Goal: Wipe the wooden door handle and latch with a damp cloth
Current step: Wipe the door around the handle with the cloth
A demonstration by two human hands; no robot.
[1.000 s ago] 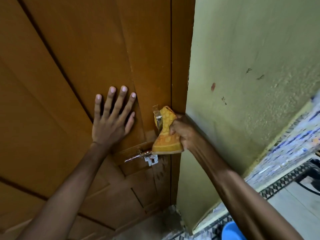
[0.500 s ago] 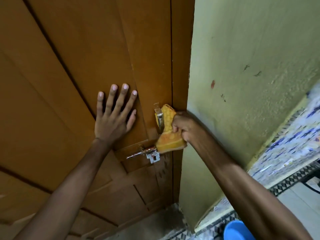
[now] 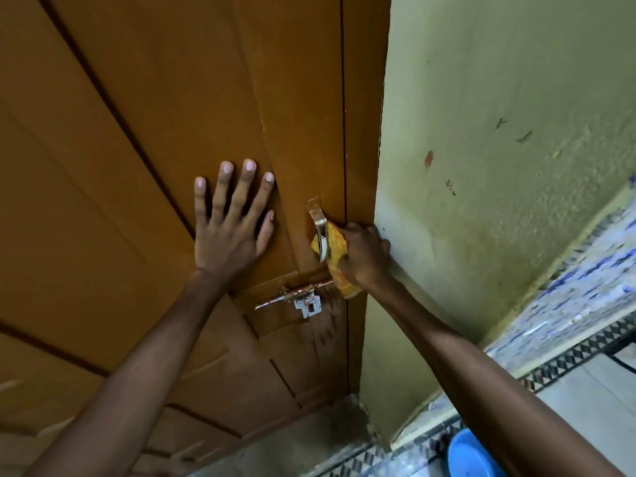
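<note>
A brown wooden door fills the left half of the view. A shiny metal pull handle stands upright near its right edge, and a metal sliding latch lies just below it. My right hand grips a yellow-orange cloth and presses it against the lower part of the handle, behind the metal bar. The cloth's bottom end hangs beside the latch's right end. My left hand lies flat on the door, fingers spread, left of the handle.
A yellow-green wall juts out right of the door frame, close to my right hand. Patterned tiles run along the lower right. A blue round container sits on the floor at the bottom right.
My right hand has slid the cloth down the handle, uncovering its top part. The left hand stays flat on the door.
</note>
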